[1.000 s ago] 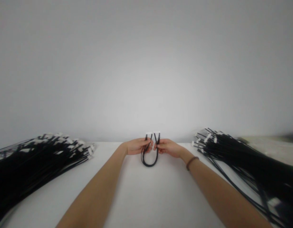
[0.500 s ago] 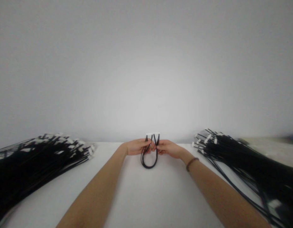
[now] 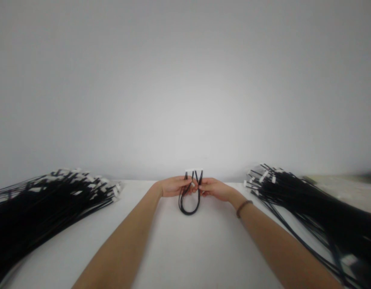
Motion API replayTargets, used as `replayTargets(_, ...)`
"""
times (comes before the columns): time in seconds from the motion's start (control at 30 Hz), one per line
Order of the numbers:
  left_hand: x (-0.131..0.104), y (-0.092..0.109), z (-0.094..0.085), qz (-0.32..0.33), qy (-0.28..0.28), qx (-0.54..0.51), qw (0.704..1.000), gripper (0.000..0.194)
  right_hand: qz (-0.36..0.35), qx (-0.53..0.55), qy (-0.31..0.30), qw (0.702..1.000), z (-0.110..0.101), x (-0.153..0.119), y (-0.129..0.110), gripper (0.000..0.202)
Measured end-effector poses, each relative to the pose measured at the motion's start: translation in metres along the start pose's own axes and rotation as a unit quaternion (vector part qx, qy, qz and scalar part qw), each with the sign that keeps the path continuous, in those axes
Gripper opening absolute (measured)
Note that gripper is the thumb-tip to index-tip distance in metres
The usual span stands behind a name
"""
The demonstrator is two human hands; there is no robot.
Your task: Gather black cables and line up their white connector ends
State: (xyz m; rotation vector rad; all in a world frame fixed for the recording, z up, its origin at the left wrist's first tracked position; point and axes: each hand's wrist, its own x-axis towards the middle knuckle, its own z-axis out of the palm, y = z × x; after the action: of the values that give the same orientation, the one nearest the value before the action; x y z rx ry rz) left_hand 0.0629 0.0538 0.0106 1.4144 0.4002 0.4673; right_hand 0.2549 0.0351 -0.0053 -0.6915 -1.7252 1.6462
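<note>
Between my two hands is a black wire harness (image 3: 189, 213) bent into a loop that hangs downward. White connectors (image 3: 194, 170) at its ends stand side by side above my fingers. My left hand (image 3: 176, 186) pinches the wires on the left side of the loop, just below the connector. On the other side, my right hand (image 3: 213, 188) grips the wires close to their connector. The fingertips of both hands nearly meet behind the wires, and some are hidden there.
A large pile of black harnesses (image 3: 53, 212) with white connectors lies at the left of the white table (image 3: 203, 249). Another bundle of black harnesses (image 3: 311, 200) lies at the right. Behind the table rises a plain pale wall (image 3: 185, 88).
Almost nothing differs. Both hands keep their hold on the looped harness, and the picture has shifted by only a few pixels.
</note>
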Motion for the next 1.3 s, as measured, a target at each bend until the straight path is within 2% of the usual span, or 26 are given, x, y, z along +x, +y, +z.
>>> replayTargets(0.37, -0.0014, 0.0012, 0.0000, -0.011, 0.003, -0.003, 1.000, 0.023, -0.007, 0.005, -0.012, 1.000, -0.0020, 0.0001, 0.0022, 0.025)
replayTargets(0.6, 0.0006, -0.0013, -0.0032, 0.001, -0.017, -0.003, 1.000, 0.025, -0.002, -0.002, -0.025, 1.000, -0.0054, 0.0021, 0.0046, 0.026)
replayTargets(1.3, -0.0005, -0.0007, -0.0018, -0.005, -0.014, 0.002, 1.000, 0.024, 0.004, -0.014, -0.027, 1.000, -0.0045, 0.0009, 0.0037, 0.024)
